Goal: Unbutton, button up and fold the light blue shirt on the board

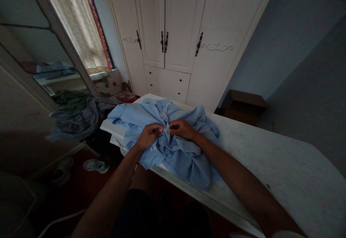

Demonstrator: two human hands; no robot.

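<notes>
A light blue button-up shirt (189, 166) lies rumpled across the near left end of a white table, part of it hanging over the front edge. My left hand (150, 135) pinches the shirt's front with thumb and fingers. Close beside it, my right hand (181, 128) is closed on the opposite side of the front, its fingertips almost touching the left ones. Between them the fabric is gathered at the button strip. Small pale buttons show on the cloth below my left hand; whether a button sits between my fingers I cannot tell.
The white table (259, 151) stretches off to the right. Behind it stands a white wardrobe (178, 25), with a brown wooden cabinet (243, 106) to its right. Grey and green clothes (78, 117) are heaped at the left, above a sneaker (96, 166) on the red floor.
</notes>
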